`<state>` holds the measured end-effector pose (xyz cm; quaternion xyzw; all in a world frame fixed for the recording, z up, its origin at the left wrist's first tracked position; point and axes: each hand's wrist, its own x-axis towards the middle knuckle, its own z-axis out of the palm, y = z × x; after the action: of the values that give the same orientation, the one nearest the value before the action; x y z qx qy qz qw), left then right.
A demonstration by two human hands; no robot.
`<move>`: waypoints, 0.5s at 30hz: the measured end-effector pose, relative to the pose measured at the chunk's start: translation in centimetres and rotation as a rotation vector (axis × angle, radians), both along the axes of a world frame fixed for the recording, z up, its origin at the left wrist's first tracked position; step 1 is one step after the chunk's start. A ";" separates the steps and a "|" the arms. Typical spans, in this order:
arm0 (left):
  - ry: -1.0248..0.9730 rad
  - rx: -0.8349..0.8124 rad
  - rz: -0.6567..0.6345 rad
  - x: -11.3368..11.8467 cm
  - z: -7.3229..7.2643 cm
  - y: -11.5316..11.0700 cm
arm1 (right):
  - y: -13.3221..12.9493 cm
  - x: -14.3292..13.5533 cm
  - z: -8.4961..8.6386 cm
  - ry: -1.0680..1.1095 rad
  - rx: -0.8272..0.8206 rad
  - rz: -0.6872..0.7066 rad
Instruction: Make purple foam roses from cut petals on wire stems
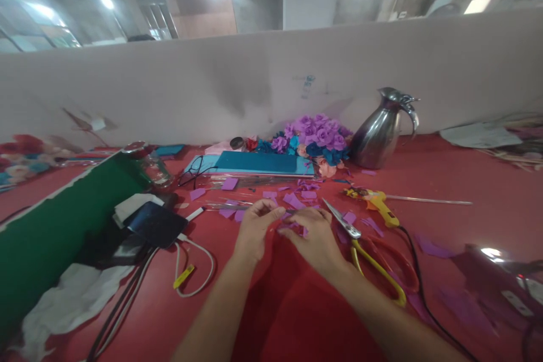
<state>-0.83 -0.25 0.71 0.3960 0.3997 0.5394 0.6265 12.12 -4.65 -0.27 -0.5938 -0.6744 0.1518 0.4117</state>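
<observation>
My left hand [255, 232] is closed, thumb and fingers pinched together at the middle of the red table. What it pinches is too small to make out. Close beside it, my right hand [316, 235] has its fingers curled over a piece of purple crepe paper [303, 231], which shows between thumb and fingers. Around both hands lie purple paper scraps [293, 200] and thin wire stems [224, 206]. Scissors with yellow and red handles [354, 233] rest just right of my right hand, blades partly open. Beyond them is a yellow glue gun [383, 209] with a glue stick in it.
Behind the hands are teal paper sheets [257, 162], eyeglasses [195, 172] and a bunch of purple paper flowers [318, 131]. A steel jug [377, 130] stands at the back right. Left are a phone [156, 224], a white cable [212, 263] and a green panel [72, 237].
</observation>
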 end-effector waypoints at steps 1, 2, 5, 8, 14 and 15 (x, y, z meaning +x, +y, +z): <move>-0.002 0.003 -0.008 0.1 -0.1 0.0 | 0.0 -0.1 -0.1 0.020 -0.019 0.012; 0.000 0.005 -0.024 0.1 -0.2 -0.1 | 0.1 -0.1 -0.2 0.046 -0.037 0.023; 0.040 0.013 -0.086 0.1 -0.3 -0.1 | 0.2 0.2 -0.3 0.139 -0.070 0.052; 0.054 0.014 -0.090 -0.2 -0.2 0.0 | 0.6 0.7 -0.2 0.298 -0.049 0.067; -0.093 -0.012 -0.083 -0.5 0.3 0.4 | 1.8 2.6 0.4 1.228 -0.141 0.112; -0.086 -0.013 -0.091 -0.4 0.3 0.3 | 1.8 2.8 0.6 1.332 -0.174 0.153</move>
<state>-1.23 0.06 1.01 0.3862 0.3573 0.5245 0.6694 14.88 -2.84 0.34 -0.3551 -0.3021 0.5680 0.6782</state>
